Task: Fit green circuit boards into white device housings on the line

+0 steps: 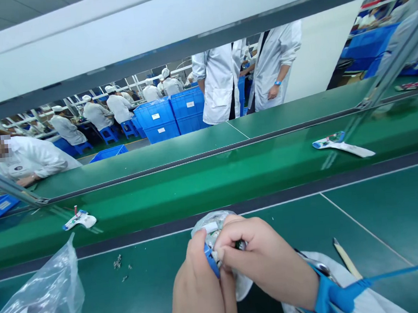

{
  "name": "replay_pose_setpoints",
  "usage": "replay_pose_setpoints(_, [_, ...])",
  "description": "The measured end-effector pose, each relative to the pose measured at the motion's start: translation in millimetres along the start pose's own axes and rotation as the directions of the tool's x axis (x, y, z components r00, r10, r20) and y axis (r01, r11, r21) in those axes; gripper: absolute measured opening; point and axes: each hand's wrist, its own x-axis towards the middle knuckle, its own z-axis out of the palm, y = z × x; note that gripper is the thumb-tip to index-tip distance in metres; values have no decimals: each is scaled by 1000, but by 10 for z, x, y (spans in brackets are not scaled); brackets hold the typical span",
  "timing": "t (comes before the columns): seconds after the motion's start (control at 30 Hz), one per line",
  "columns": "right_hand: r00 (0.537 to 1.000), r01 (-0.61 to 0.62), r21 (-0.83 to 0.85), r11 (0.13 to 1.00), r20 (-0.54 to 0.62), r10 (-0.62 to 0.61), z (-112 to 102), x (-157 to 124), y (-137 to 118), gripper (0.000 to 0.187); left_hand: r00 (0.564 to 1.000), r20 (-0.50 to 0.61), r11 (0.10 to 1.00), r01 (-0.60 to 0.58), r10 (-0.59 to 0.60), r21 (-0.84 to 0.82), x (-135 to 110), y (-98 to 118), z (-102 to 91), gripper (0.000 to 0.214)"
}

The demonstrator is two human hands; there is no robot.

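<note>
Left hand point(194, 268) is clamped on a blue-and-white part point(212, 261), with the right hand's point(261, 244) thumb and fingertips pinched onto it too; can't tell what the dark thing point(240, 244) in that curl is. Looks like mid fiddly close-up work, so I'd say next move calls for a steady left grip. Loose screws point(118, 261) sit left, dark bench edge point(143, 238) just far. Elbow room's mostly right, but mind the blue cord point(402, 271).

Illumination bright, fairly even. Glare noted on the plastic bag point(60, 284); reflections on the green belt point(203, 171). Distant workers point(96, 113) appear slightly blurred.
</note>
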Motion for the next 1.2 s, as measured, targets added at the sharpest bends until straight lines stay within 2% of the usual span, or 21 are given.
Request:
replay_pose_setpoints(0.1, [997,-2,1,1000,-76,2,80,-13,-5,26,999,-38,995,18,-14,97,-15,7,29,37])
replay_pose_setpoints(0.3, [978,86,-144,986,-177,-111,192,-100,-40,25,995,-85,925,-17,54,379,-11,56,12,33])
replay_pose_setpoints(0.4, [963,113,-189,975,-221,-155,212,-144,-40,25,994,-80,902,-32,74,430,-31,61,38,32])
replay_pose_setpoints(0.57, [962,127,-225,966,-208,-175,207,-168,-50,27,998,-66,949,21,-1,315,-57,55,57,33])
replay_pose_setpoints(0.63, [969,124,-247,961,-178,-171,177,-126,-43,28,999,27,987,26,-31,158,-12,39,-11,37])
replay_pose_setpoints(0.7, [980,133,-255,958,-112,-166,113,-66,-23,26,976,216,995,51,-31,-86,80,-13,-130,39])
replay_pose_setpoints(0.77, [986,129,-243,961,-73,-151,8,-15,6,20,922,388,951,117,3,-287,221,-113,-270,37])
replay_pose_setpoints(0.8, [987,114,-237,965,-84,-137,-56,1,22,16,902,431,934,140,16,-327,312,-177,-331,36])
replay_pose_setpoints(0.87, [984,57,-240,969,-152,-95,-188,16,57,15,916,400,946,130,0,-297,544,-312,-399,35])
replay_pose_setpoints(0.93, [977,-6,-257,966,-209,-50,-296,21,91,19,934,358,963,101,-5,-251,856,-423,-359,34])
replay_pose_setpoints(1.0, [977,-44,-270,962,-211,-14,-354,27,117,23,959,283,977,66,-7,-202,1232,-491,-204,35])
replay_pose_setpoints(1.07, [986,-52,-286,957,-167,4,-361,34,127,24,976,218,989,52,-20,-141,1617,-530,31,38])
replay_pose_setpoints(1.13, [995,-40,-309,950,-102,9,-340,38,121,23,979,203,996,44,-28,-77,1941,-581,268,39])
replay_pose_setpoints(1.2, [1000,-16,-337,941,-28,7,-320,39,112,20,974,213,997,74,-72,-1,2154,-698,426,38])
